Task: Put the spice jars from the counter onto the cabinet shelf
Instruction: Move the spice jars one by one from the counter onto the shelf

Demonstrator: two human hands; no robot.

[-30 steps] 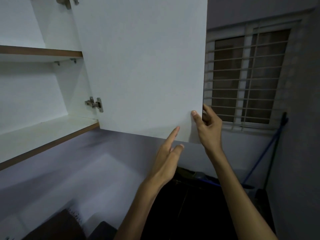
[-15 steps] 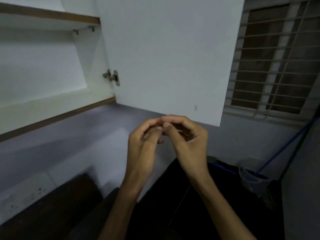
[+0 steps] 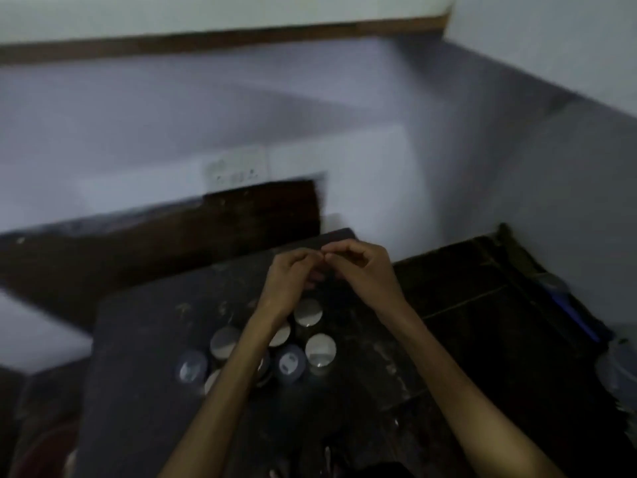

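Several spice jars with round pale lids (image 3: pixel 320 349) stand clustered on the dark counter (image 3: pixel 144 339), seen from above; my left forearm covers some of them. One jar (image 3: pixel 291 363) has a dark lid. My left hand (image 3: pixel 293 281) and my right hand (image 3: pixel 365 270) hover above the far side of the cluster, fingers curled, fingertips touching each other, holding no jar. The cabinet shelf's brown front edge (image 3: pixel 220 37) runs along the top of the view. The picture is blurred.
The open white cabinet door (image 3: pixel 551 39) hangs at the upper right. A wall socket plate (image 3: pixel 238 170) sits on the pale wall behind the counter. A lower dark surface (image 3: pixel 482 305) lies to the right, with a blue handle (image 3: pixel 565 305) at its edge.
My view has swung down from the open cabinet to the counter. My hands left the door edge, came together and dropped above the jars.
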